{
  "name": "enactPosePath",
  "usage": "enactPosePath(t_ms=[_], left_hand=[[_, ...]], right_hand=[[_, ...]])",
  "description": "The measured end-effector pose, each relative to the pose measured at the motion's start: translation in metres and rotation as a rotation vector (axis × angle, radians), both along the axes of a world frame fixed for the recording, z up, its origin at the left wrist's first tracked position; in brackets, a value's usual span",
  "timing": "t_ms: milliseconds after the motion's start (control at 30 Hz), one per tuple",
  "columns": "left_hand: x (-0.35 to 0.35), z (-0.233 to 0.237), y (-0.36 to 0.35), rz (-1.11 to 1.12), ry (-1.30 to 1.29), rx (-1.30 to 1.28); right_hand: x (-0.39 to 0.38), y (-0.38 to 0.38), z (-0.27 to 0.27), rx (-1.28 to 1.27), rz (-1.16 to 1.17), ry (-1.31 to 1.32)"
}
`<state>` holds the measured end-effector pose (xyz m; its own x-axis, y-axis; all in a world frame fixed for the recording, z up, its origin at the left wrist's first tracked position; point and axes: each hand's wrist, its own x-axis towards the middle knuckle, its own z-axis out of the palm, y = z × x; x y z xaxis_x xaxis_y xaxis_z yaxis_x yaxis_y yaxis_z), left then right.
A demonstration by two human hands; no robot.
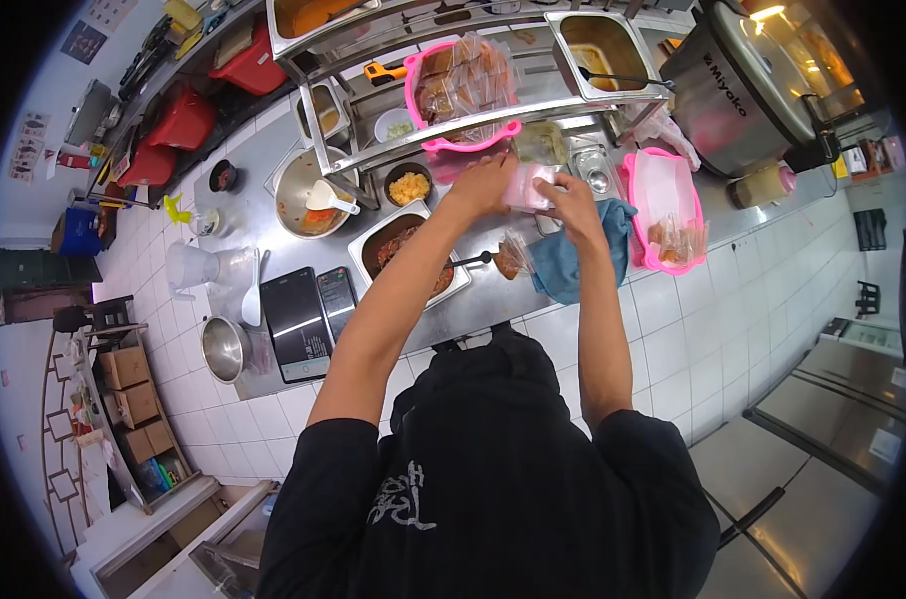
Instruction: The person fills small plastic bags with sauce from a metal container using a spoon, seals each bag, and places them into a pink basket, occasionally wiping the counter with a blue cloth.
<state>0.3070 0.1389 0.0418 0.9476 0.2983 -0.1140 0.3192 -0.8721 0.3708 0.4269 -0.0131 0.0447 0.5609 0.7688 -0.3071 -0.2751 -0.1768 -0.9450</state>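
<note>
My left hand [481,187] and my right hand [573,208] meet over the counter around a pink-and-white plastic packet [526,188]. My right fingers are closed on its right side, and my left fingers grip its left edge; what is inside the packet I cannot make out. Below them lie a small clear bag of brown food [514,258] and a blue cloth [583,262]. A steel pan of dark reddish food [398,243] with a black-handled spoon sits under my left forearm. A bowl of yellow crumbly food [409,187] stands beside my left wrist.
A steel shelf [493,128] crosses just beyond my hands, bearing a pink basket of bagged food [463,85]. Another pink basket [670,210] stands right, near a large Miyako cooker [737,90]. Leftward are a mixing bowl [308,195], a tablet [291,324] and a phone [336,295].
</note>
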Motion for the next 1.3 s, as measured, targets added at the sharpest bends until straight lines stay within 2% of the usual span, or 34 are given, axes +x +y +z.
enactPosePath(t_ms=[100,200,267,333,400,467,500,533,600,633,667,700,767,800,900,933,1000,1067,1133,1267,1300], left_hand=[[0.002,-0.006,0.007,-0.036,-0.021,-0.011],[0.006,-0.016,0.01,0.041,0.058,-0.029],[0.011,-0.021,0.013,0.15,0.188,-0.128],[0.012,-0.027,0.014,0.213,0.139,-0.107],[0.015,-0.029,0.023,0.27,0.095,-0.087],[0.017,-0.017,0.041,0.071,0.19,-0.216],[0.008,-0.008,0.044,0.033,0.052,-0.227],[-0.001,0.008,0.044,0.028,0.059,-0.229],[-0.021,0.049,0.044,0.148,-0.119,-0.427],[-0.034,0.067,0.039,0.151,-0.118,-0.425],[-0.049,0.084,0.03,0.203,-0.232,-0.487],[-0.066,0.099,0.019,0.255,-0.348,-0.549],[-0.105,0.121,-0.006,0.345,-0.416,-0.622],[-0.126,0.12,-0.015,0.375,-0.448,-0.733],[-0.189,0.117,-0.048,0.503,-0.524,-1.039],[-0.207,0.113,-0.058,0.512,-0.533,-1.04],[-0.237,0.097,-0.081,0.665,-0.54,-1.139],[-0.257,0.077,-0.101,0.746,-0.554,-1.187],[-0.265,0.063,-0.116,0.822,-0.564,-1.234],[-0.26,0.059,-0.131,0.899,-0.564,-1.28],[-0.258,0.06,-0.131,0.871,-0.572,-1.289]], right_hand=[[0.01,-0.015,0.009,0.053,-0.061,0.04],[0.021,-0.036,0.021,0.105,-0.114,0.044],[0.022,-0.049,0.041,0.162,-0.141,0.061],[0.023,-0.057,0.047,0.163,-0.124,0.063],[0.024,-0.062,0.045,0.166,0.01,0.048],[0.013,-0.052,0.04,0.161,0.038,0.096],[0.01,-0.039,0.027,0.134,0.118,0.137],[0.008,-0.028,0.011,0.104,0.198,0.178],[0.007,0.006,-0.038,-0.102,0.435,-0.077],[0.008,0.024,-0.07,-0.164,0.524,-0.321],[0.005,0.037,-0.092,-0.222,0.61,-0.568],[-0.004,0.041,-0.098,-0.218,0.615,-0.568],[-0.019,0.044,-0.104,-0.184,0.391,-1.038],[-0.019,0.046,-0.1,-0.182,0.402,-1.041],[-0.002,0.04,-0.096,-0.271,0.482,-0.801],[0.002,0.037,-0.093,-0.27,0.494,-0.806],[0.005,0.029,-0.082,-0.326,0.453,-0.387],[0.001,0.029,-0.078,-0.362,0.414,-0.413],[-0.004,0.033,-0.081,-0.326,0.368,-0.677],[-0.006,0.036,-0.072,-0.284,0.396,-0.74],[-0.004,0.036,-0.066,-0.214,0.375,-0.665]])
